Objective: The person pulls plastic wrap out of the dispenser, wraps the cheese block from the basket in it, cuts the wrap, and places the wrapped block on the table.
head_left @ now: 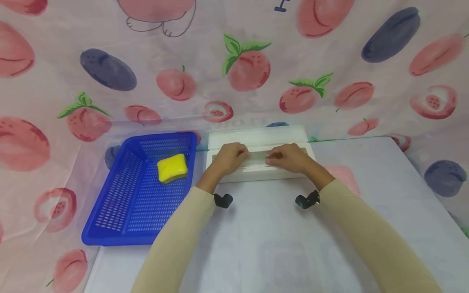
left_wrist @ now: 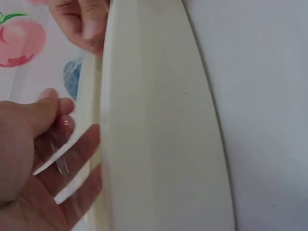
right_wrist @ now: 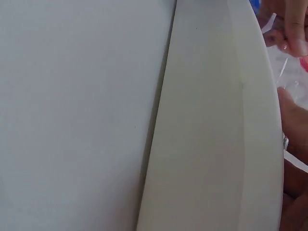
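Note:
A long white box (head_left: 264, 175), which looks like a cling film dispenser, stands at the table's back edge with its lid (head_left: 256, 137) raised behind it. Clear plastic film (head_left: 257, 158) spans the space between the two hands over the box. My left hand (head_left: 231, 158) pinches the film between thumb and index finger, while its other fingers spread apart in the left wrist view. Opposite it, my right hand (head_left: 287, 158) pinches the film with bent fingers. In the right wrist view the box's front wall (right_wrist: 207, 120) hides part of the right hand.
A blue plastic basket (head_left: 126, 238) stands left of the box, with a yellow sponge-like block (head_left: 172, 167) inside. Beside the right forearm lies a pink flat item (head_left: 344, 177), partly covered by the arm. A fruit-print sheet (head_left: 249, 110) hangs behind the white table (head_left: 275, 236).

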Demonstrator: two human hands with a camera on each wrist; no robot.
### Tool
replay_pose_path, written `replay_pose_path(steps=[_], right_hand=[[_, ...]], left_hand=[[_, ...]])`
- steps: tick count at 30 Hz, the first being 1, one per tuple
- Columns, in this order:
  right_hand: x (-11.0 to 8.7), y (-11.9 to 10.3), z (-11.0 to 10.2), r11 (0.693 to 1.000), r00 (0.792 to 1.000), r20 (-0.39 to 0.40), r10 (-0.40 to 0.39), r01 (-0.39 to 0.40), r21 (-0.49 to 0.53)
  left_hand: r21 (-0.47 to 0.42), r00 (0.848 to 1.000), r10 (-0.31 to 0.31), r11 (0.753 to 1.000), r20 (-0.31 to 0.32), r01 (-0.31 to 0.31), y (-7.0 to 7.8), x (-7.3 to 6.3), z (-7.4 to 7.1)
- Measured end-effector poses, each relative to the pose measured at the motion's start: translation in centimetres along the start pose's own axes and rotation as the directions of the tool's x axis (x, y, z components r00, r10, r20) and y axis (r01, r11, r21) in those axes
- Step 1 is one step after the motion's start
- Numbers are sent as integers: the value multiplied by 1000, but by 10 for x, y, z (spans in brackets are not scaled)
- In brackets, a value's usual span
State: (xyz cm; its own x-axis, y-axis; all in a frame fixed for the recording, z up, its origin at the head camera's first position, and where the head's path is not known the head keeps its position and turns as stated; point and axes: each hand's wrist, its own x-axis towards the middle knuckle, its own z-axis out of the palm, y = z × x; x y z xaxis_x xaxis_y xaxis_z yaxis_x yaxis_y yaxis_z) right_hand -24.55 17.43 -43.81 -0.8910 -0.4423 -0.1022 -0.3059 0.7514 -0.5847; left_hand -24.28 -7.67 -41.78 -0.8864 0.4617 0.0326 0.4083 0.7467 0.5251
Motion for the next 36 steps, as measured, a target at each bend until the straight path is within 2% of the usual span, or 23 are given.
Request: replay_pose_path(steps=[4,7,9,12,14,18,21,24,29,33,36], right_hand=[[-6,4,-6,996,993,-109,-33,24,-84],[-12,6,-8,991,981,-184,-62,39,-128],[-14,7,-8,989,974,-211,-79,50,-137],[-16,8,-7,985,963,-246,-111,73,-158],[-17,7,-7,983,954,-276,-121,77,-165],[-18,2,-10,978,932,-325,-160,106,-178],[-19,-2,-15,969,919,-335,-209,149,-195],[-22,-5,-20,962,913,-332,-239,176,-208],[-24,-6,-23,959,913,-326,-243,176,-224],[-25,-5,-23,954,901,-343,-265,192,-232],[-23,-6,-22,954,894,-362,-263,186,-234]], left_hand=[[-33,1000,16,999,-23,-16,1,-1,-7],[-17,998,62,998,18,-62,-2,-4,-11],[34,995,81,996,64,-83,-6,-8,-15],[129,989,77,987,123,-93,-13,-15,-19],[166,990,62,983,130,-83,-18,-19,-21],[130,996,50,990,68,-58,-24,-25,-28],[97,997,76,992,-7,-75,-25,-29,-34],[102,991,115,989,-61,-108,-23,-32,-38],[140,982,154,980,-113,-138,-18,-34,-42],[156,969,192,974,-158,-167,-19,-32,-42],[162,964,191,973,-185,-162,-19,-28,-41]])
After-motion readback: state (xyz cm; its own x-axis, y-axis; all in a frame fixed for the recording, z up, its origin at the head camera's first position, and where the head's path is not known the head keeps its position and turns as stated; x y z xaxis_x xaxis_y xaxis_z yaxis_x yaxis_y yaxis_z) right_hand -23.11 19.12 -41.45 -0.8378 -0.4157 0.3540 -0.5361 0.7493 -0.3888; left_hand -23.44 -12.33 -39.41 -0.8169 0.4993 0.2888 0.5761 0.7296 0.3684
